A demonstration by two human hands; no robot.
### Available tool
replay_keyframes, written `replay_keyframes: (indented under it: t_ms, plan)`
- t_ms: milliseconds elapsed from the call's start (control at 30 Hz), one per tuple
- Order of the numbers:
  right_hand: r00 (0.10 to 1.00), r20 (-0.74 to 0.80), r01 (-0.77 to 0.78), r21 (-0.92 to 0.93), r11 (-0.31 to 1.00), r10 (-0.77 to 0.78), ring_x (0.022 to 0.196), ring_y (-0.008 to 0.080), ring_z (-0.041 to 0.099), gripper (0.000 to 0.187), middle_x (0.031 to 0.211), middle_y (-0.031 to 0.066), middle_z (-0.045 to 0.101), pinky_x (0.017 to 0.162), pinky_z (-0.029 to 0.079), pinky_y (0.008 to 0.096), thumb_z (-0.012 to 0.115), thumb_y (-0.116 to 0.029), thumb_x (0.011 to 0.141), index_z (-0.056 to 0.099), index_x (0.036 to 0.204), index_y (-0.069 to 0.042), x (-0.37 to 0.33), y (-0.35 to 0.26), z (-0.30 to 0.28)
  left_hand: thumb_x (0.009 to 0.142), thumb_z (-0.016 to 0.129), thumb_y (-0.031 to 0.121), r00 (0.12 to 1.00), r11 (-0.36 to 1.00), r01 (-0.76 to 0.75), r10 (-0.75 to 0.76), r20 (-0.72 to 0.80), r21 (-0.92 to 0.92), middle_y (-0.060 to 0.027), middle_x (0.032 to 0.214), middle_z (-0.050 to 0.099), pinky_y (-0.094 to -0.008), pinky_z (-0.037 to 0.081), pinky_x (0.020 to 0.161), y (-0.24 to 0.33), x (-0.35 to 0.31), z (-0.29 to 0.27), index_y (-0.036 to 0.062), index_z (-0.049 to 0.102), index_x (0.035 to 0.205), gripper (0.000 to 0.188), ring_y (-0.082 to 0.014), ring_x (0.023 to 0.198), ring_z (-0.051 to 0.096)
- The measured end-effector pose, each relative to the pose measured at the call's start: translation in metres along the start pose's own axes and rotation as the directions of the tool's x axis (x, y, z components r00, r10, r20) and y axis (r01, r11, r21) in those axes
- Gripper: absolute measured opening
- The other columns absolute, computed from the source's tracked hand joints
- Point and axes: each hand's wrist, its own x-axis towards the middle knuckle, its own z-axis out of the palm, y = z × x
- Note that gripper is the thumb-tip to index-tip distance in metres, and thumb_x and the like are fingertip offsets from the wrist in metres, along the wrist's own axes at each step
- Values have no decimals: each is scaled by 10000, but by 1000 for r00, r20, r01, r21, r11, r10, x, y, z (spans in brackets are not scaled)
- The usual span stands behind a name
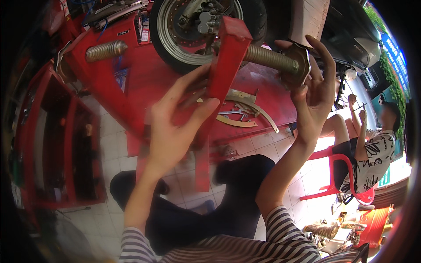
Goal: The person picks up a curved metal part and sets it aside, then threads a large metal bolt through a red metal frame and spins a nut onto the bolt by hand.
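Note:
A red square-section metal post [228, 61] rises in front of me, with a thick threaded rod [272, 59] running through its top. My left hand [171, 127] grips the post from the left, its thumb in front and its fingertips partly hidden behind. At the rod's right end, my right hand [313, 94] curls its fingers and thumb around a worn metal knob [298, 65]. Left of the post, a second threaded rod [106, 51] sticks out of another red arm [90, 70] of the frame.
A motorcycle wheel [169, 39] stands upright beyond the post on a red platform [267, 87]. Curved metal strips [250, 107] and wrenches [232, 113] lie there. A red cabinet [66, 144] is at left. A person [372, 153] sits on a red plastic chair [326, 175] at right.

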Motion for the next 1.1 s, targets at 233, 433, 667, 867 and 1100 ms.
replay_keyframes:
  t_ms: [233,433,667,867,1100]
  plan:
    - [989,-38,146,88,985,-143,1182,285,561,640,1320,211,524,988,452,381,677,-345,911,379,1362,-2,0,3,1,866,674,40,998,999,26,-27,55,27,-146,1256,607,-367,456,1028,0,3,-1,-27,501,1344,512,-222,1183,582]
    - [990,36,140,-65,988,-138,1277,341,507,663,1386,226,480,1002,480,400,749,-69,807,399,1368,-10,-3,1,1,864,671,41,998,995,2,-8,59,98,-169,1266,601,-373,459,1021,-3,-1,0,-29,486,1355,530,-248,1192,582]
    - [988,-71,126,-166,978,-139,1240,297,532,634,1383,217,476,976,494,378,656,-144,899,341,1425,15,-14,7,13,862,681,71,999,985,-23,15,46,169,-180,1269,599,-387,459,1017,-9,-4,-1,-28,490,1354,537,-265,1188,585]
    - [965,-61,232,-266,936,-256,1210,279,547,588,1377,205,471,946,511,370,559,-247,972,325,1436,27,-8,9,8,861,686,79,998,985,-58,51,45,163,-182,1269,597,-382,464,1009,-17,-6,-3,-43,493,1345,535,-257,1183,585]
    - [954,-149,184,-393,901,-260,1157,266,558,586,1348,196,482,905,521,355,479,-345,1014,321,1437,30,-14,11,31,859,685,68,998,990,-63,60,29,129,-182,1243,604,-372,479,984,-21,-5,-3,-62,488,1340,536,-250,1152,597]
